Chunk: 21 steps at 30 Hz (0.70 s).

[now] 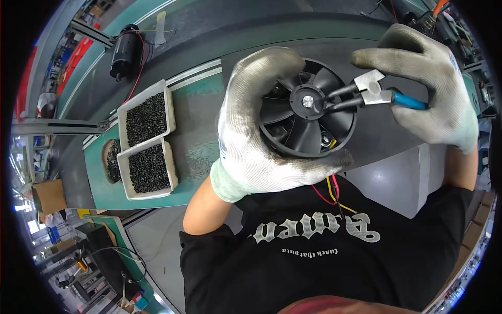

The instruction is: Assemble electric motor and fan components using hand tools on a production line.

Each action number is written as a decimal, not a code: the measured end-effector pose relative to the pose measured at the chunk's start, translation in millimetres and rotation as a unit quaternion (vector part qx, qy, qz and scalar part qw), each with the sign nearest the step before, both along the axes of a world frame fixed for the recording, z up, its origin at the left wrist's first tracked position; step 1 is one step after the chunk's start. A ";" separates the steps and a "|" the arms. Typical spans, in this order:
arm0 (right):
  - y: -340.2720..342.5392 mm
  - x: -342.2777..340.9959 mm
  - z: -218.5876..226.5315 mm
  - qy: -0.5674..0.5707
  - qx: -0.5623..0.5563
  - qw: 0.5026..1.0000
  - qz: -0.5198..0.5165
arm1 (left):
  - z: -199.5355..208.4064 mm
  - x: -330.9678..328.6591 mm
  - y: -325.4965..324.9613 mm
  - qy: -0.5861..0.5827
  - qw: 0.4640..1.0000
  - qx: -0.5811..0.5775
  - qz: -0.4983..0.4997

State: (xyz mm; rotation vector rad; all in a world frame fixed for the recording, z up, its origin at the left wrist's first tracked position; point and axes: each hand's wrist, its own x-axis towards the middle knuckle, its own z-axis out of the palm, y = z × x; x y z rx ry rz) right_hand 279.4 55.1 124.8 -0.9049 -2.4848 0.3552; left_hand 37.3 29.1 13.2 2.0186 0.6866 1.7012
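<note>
Black fan [307, 103] held up over the surface's [201, 154] near edge, round face toward the head camera, hub axis roughly along the line of sight. Coloured wires [333, 191] trail nearward. Left grip [246, 125] wrapped on its left rim, thumb along the near side. Pliers [373, 88]: long axis left–right, tips leftward at hub; contact unclear. Right grip [438, 86] curled about the blue handle, one finger reaching left.

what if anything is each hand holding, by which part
The left hand holds a round black fan by its outer rim; the right hand holds silver-headed metal pliers by their blue handle.
</note>
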 end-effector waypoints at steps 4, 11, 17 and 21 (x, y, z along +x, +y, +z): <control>-16.1 -11.3 13.2 -0.088 0.050 0.995 0.024 | -8.6 -2.8 2.8 0.008 0.998 0.045 -0.049; -13.3 -62.4 7.1 -0.092 0.069 0.993 0.016 | -2.2 -4.2 -0.6 0.024 0.997 0.048 -0.060; -29.9 -94.8 -3.1 -0.096 0.080 0.991 0.037 | -11.3 -5.8 5.4 0.020 0.997 0.042 -0.056; -21.7 -60.0 -8.0 -0.093 0.097 0.991 0.028 | -16.6 0.6 4.6 -0.018 0.997 0.074 -0.006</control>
